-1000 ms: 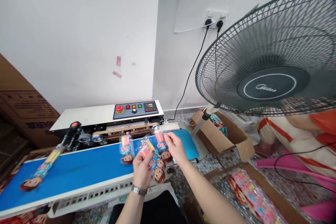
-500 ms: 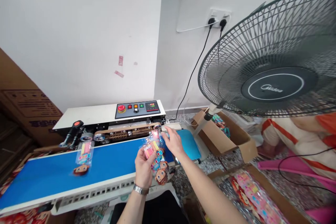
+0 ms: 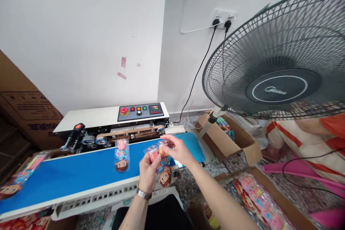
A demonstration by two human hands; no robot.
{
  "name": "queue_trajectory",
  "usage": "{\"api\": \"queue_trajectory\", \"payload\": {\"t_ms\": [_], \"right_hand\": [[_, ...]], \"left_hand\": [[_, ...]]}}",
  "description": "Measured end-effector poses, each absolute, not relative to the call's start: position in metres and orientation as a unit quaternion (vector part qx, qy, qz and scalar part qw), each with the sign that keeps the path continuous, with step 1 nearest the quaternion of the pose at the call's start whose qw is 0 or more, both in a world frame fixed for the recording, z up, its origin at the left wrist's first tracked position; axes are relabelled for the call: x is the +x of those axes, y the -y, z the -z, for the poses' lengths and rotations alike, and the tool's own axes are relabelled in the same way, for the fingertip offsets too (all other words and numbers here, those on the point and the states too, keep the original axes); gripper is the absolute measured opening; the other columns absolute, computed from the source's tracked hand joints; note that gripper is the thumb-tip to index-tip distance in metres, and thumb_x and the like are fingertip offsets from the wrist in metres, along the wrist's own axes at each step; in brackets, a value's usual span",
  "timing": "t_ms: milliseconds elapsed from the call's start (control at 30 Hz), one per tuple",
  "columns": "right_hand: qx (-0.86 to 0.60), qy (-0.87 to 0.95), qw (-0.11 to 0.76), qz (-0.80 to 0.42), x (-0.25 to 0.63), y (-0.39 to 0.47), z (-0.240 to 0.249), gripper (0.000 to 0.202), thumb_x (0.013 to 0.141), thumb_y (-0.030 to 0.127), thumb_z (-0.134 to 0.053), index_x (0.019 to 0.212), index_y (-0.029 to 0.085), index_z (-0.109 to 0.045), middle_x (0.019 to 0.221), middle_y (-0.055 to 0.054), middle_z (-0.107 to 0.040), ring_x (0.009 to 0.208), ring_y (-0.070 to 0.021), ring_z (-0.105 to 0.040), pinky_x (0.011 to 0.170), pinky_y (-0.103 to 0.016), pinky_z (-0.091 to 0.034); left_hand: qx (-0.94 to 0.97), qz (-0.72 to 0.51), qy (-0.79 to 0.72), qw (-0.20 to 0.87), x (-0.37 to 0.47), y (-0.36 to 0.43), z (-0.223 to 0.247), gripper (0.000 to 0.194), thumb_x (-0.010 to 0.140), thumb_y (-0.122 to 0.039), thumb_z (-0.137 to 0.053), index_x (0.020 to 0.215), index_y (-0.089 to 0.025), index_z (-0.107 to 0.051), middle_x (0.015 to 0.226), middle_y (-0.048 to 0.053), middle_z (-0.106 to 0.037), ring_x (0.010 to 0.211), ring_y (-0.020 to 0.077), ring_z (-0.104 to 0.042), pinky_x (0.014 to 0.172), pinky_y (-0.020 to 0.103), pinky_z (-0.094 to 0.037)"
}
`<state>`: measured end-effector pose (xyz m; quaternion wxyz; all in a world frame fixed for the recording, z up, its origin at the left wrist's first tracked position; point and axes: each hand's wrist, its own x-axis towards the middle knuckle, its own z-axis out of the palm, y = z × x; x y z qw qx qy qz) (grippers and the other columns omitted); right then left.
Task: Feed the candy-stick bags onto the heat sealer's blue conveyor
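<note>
My left hand (image 3: 147,172), a metal watch on its wrist, is closed round several clear packets (image 3: 165,176) printed with a cartoon face and holding pink and yellow strips. At their upper end, my right hand (image 3: 180,151) pinches the top of one packet (image 3: 163,148) between thumb and fingers. Both hands are over the right end of the blue conveyor belt (image 3: 81,172). A single packet (image 3: 122,155) lies on the belt with its top edge at the band of the sealing machine (image 3: 88,118). Another packet (image 3: 28,170) lies at the belt's left end.
A control panel (image 3: 140,110) with a red stop button tops the machine. A large fan (image 3: 277,86) fills the upper right. Open cartons, one holding packets (image 3: 261,201), stand on the floor at right. Behind the fan, a person's orange sleeve (image 3: 332,125) shows. A blue stool (image 3: 190,145) adjoins the belt.
The packet formerly mid-belt has travelled to the left end. One that was by my right hand at the machine's entry now lies further left. My right hand has closed on another packet.
</note>
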<state>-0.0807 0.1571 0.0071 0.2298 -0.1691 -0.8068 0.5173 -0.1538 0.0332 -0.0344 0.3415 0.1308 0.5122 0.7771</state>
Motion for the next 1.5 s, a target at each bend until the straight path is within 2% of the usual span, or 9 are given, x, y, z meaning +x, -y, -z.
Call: {"api": "queue_trajectory", "payload": {"t_ms": [367, 533, 667, 833, 933, 1100, 1233, 1367, 1500], "right_hand": [[-0.12, 0.873, 0.24, -0.406, -0.082, -0.146, -0.012, 0.012, 0.082, 0.025, -0.056, 0.084, 0.019, -0.066, 0.08, -0.003, -0.064, 0.073, -0.0134, -0.057, 0.068, -0.025, -0.045], [-0.161, 0.824, 0.235, -0.49, -0.079, -0.146, -0.013, 0.033, 0.079, 0.028, -0.059, 0.111, 0.022, -0.055, 0.089, -0.002, -0.062, 0.073, -0.0122, -0.057, 0.063, -0.023, -0.047], [-0.152, 0.833, 0.231, -0.479, -0.078, -0.148, -0.011, 0.013, 0.08, 0.029, -0.056, 0.087, 0.02, -0.062, 0.082, -0.002, -0.061, 0.076, -0.0134, -0.056, 0.068, -0.024, -0.046], [-0.212, 0.727, 0.262, -0.598, -0.078, -0.138, 0.01, 0.033, 0.077, 0.034, -0.059, 0.107, 0.021, -0.053, 0.094, -0.004, -0.059, 0.08, -0.0142, -0.058, 0.069, -0.026, -0.048], [-0.229, 0.712, 0.255, -0.613, -0.079, -0.134, 0.026, 0.024, 0.079, 0.038, -0.055, 0.091, 0.018, -0.055, 0.084, -0.003, -0.061, 0.076, -0.0146, -0.058, 0.067, -0.025, -0.048], [-0.375, 0.738, 0.301, -0.474, -0.078, -0.169, 0.039, 0.029, 0.079, 0.043, -0.05, 0.092, 0.018, -0.055, 0.077, -0.003, -0.063, 0.07, -0.017, -0.059, 0.062, -0.025, -0.046], [-0.502, 0.779, 0.214, -0.309, -0.087, -0.202, 0.038, 0.024, 0.078, 0.032, -0.052, 0.097, 0.018, -0.057, 0.079, -0.004, -0.066, 0.075, -0.0186, -0.061, 0.067, -0.026, -0.044], [-0.477, 0.827, 0.131, -0.266, -0.107, -0.2, 0.036, 0.028, 0.078, 0.026, -0.054, 0.105, 0.018, -0.055, 0.081, -0.005, -0.066, 0.082, -0.0203, -0.062, 0.073, -0.027, -0.043], [-0.36, 0.851, 0.217, -0.314, -0.11, -0.177, 0.03, 0.036, 0.079, 0.027, -0.054, 0.113, 0.019, -0.051, 0.102, -0.009, -0.061, 0.096, -0.0215, -0.056, 0.081, -0.032, -0.044]], "left_hand": [[0.11, -0.8, -0.482, 0.34, -0.152, -0.031, 0.04, 0.029, 0.064, -0.029, -0.072, 0.086, -0.013, -0.064, 0.08, 0.006, -0.067, 0.07, 0.0149, -0.059, 0.07, 0.029, -0.046], [0.107, -0.802, -0.473, 0.349, -0.154, -0.03, 0.037, 0.03, 0.064, -0.03, -0.071, 0.087, -0.012, -0.063, 0.085, 0.008, -0.067, 0.074, 0.017, -0.06, 0.074, 0.033, -0.046], [0.1, -0.805, -0.466, 0.354, -0.153, -0.031, 0.036, 0.031, 0.063, -0.029, -0.072, 0.088, -0.013, -0.064, 0.085, 0.008, -0.067, 0.077, 0.0177, -0.061, 0.077, 0.033, -0.046], [0.079, -0.816, -0.456, 0.346, -0.153, -0.033, 0.036, 0.03, 0.062, -0.027, -0.073, 0.088, -0.015, -0.064, 0.085, 0.006, -0.068, 0.078, 0.0167, -0.061, 0.076, 0.031, -0.045], [0.068, -0.812, -0.471, 0.338, -0.155, -0.034, 0.038, 0.029, 0.062, -0.028, -0.073, 0.085, -0.014, -0.064, 0.082, 0.005, -0.068, 0.075, 0.0157, -0.061, 0.073, 0.029, -0.046], [0.03, -0.802, -0.496, 0.333, -0.156, -0.033, 0.038, 0.031, 0.057, -0.031, -0.075, 0.08, -0.015, -0.061, 0.071, 0.002, -0.065, 0.064, 0.0141, -0.061, 0.06, 0.025, -0.046], [0.014, -0.793, -0.498, 0.35, -0.156, -0.033, 0.036, 0.037, 0.055, -0.031, -0.076, 0.082, -0.015, -0.057, 0.069, 0.002, -0.064, 0.062, 0.0161, -0.062, 0.051, 0.024, -0.044], [0.015, -0.805, -0.473, 0.358, -0.156, -0.033, 0.03, 0.035, 0.057, -0.032, -0.076, 0.082, -0.016, -0.057, 0.076, 0.003, -0.065, 0.068, 0.016, -0.063, 0.06, 0.026, -0.047], [0.01, -0.83, -0.423, 0.363, -0.155, -0.033, 0.024, 0.028, 0.064, -0.035, -0.07, 0.083, -0.017, -0.059, 0.079, 0.002, -0.065, 0.072, 0.0137, -0.062, 0.068, 0.027, -0.047]]}}
